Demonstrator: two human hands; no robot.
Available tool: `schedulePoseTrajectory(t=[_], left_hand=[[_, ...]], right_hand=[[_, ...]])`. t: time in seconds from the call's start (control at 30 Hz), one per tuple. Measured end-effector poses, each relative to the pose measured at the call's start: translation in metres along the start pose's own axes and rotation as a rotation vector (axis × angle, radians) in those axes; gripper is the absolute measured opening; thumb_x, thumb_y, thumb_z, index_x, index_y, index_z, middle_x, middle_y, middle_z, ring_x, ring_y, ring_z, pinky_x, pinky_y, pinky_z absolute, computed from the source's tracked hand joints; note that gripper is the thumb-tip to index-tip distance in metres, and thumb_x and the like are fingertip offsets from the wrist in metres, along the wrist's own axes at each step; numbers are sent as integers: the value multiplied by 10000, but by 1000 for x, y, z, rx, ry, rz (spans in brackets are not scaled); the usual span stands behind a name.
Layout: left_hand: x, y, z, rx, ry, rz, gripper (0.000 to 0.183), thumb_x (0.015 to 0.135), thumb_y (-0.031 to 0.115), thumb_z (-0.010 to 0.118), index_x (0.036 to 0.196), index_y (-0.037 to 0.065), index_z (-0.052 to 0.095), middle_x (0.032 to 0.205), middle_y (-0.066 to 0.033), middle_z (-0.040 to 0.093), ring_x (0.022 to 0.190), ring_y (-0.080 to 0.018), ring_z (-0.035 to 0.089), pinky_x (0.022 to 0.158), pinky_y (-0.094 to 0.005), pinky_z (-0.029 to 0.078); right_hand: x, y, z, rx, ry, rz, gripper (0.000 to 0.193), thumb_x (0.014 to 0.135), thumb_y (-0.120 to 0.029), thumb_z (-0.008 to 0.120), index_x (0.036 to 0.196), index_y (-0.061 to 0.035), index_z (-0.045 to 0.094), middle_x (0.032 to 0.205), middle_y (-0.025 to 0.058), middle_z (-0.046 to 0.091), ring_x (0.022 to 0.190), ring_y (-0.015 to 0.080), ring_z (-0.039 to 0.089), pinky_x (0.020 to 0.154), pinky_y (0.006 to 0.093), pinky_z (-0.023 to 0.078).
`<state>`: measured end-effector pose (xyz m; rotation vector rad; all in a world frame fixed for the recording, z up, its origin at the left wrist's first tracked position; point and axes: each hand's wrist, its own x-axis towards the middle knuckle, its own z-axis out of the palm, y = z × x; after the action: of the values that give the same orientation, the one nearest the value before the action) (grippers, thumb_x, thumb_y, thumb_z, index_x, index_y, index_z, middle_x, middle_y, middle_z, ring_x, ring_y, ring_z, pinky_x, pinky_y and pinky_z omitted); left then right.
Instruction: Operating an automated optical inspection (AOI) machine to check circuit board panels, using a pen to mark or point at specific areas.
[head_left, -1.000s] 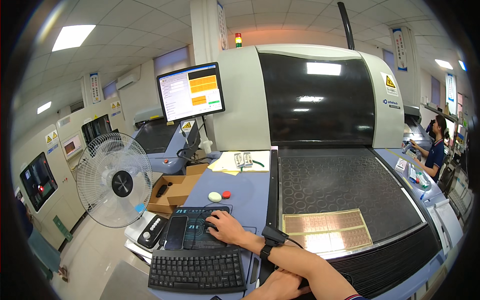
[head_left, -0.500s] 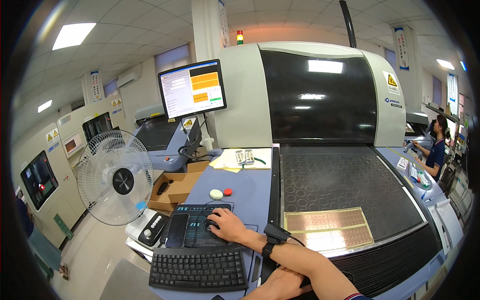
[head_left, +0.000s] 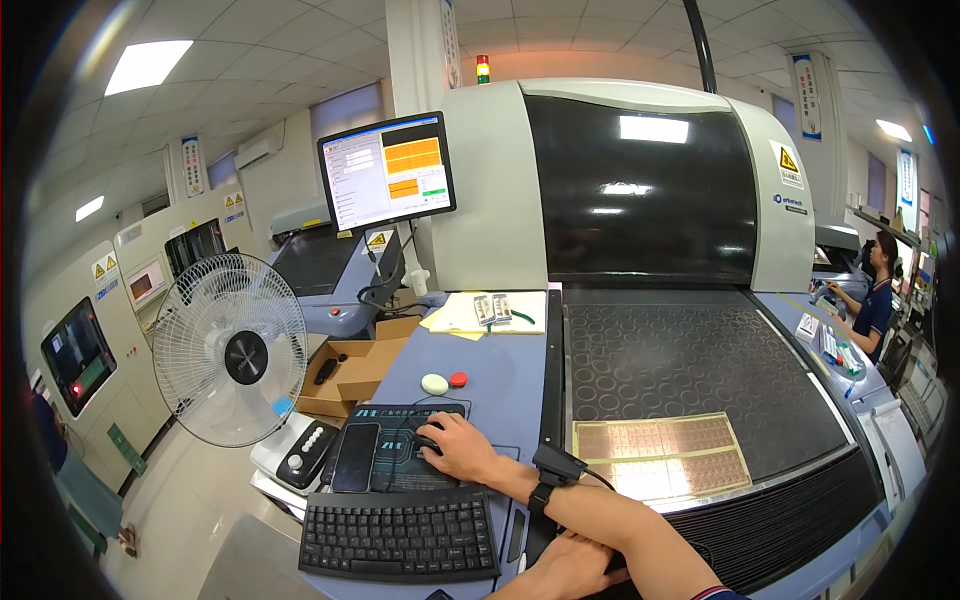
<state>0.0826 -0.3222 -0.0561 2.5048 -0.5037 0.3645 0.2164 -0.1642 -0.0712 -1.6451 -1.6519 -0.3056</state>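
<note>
My right hand (head_left: pixel 458 447) is closed over a dark computer mouse on a black mouse pad (head_left: pixel 400 412); the palm and fingers hide most of the mouse. A black wrist device (head_left: pixel 552 475) with a cable is strapped round my right wrist. My left hand (head_left: pixel 568 570) lies low at the front edge, crossed beneath my right forearm, which hides its fingers. To the left of the mouse a dark phone (head_left: pixel 355 458) rests face up, partly on the pad. A black keyboard (head_left: pixel 400 535) sits in front of the pad.
A copper-coloured panel (head_left: pixel 660 455) lies on the machine's dark bed (head_left: pixel 690 350), right of my arm. Beyond the keyboard are green and red buttons (head_left: pixel 446 382), a monitor (head_left: pixel 386 172) and a fan (head_left: pixel 230 350). A co-worker (head_left: pixel 875 300) stands at the far right.
The whole view has shifted very slightly. My right hand stays on the mouse and my left hand stays under the right forearm.
</note>
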Motion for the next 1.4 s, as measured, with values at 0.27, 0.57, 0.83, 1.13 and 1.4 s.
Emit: schedulePoseTrajectory(t=[0.27,0.57,0.83,1.13,1.4], left_hand=[[-1,-2,3,11,7,6,634,891,455,698,1284,-39,638,1295,-308,645,1265,-459,582,1131,-517,423],[-2,-3,6,16,23,5,646,891,456,697,1302,-38,629,1324,-304,631,1292,-453,563,1150,-517,404],[0,0,2,-4,-18,-12,627,893,451,699,1293,-27,637,1313,-301,638,1280,-458,570,1141,-521,412],[-1,-1,0,15,-8,0,609,893,452,699,1258,-34,655,1264,-303,663,1236,-457,602,1115,-514,440],[-3,-2,3,34,14,8,621,897,454,692,1285,-29,643,1312,-301,639,1283,-455,569,1142,-524,406]], right_hand=[[-1,-1,-1,-4,3,17,367,891,-196,731,1231,-66,680,1263,136,615,1188,345,588,1022,435,508],[0,-1,0,8,-8,24,359,886,-192,738,1216,-61,685,1263,144,615,1211,350,584,1031,435,507],[-1,-2,-1,3,-6,38,363,889,-199,729,1222,-64,680,1263,142,613,1193,347,588,1024,438,510],[1,-4,-5,-19,-35,83,371,923,-229,720,1255,-69,676,1321,151,609,1204,363,595,1017,444,517],[1,-2,-3,3,-64,26,367,912,-220,726,1244,-73,674,1290,145,619,1189,355,599,1021,441,512]])
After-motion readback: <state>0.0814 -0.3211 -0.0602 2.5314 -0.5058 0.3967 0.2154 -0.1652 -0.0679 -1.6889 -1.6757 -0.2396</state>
